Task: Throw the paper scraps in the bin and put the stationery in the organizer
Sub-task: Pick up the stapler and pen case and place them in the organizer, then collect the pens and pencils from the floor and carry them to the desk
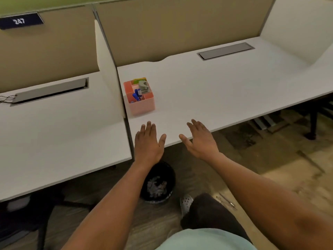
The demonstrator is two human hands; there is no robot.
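A pink organizer [142, 106] stands on the white desk [216, 83] near the left divider. It holds blue pens [137, 94], a grey hole punch [144, 86] and green and yellow notes [139, 80]. On the floor below the desk edge, a black bin [171, 177] contains paper scraps [156, 186]. My left hand [148, 143] hovers flat and open at the desk's front edge, just in front of the organizer. My right hand [201, 139] is beside it, also open, holding nothing.
A white divider panel [106, 74] separates this desk from a neighbouring desk [54, 132] on the left. A grey cable hatch [225, 51] lies at the back. My knee and a white shoe [186, 202] are next to the bin. Desk legs stand at the right.
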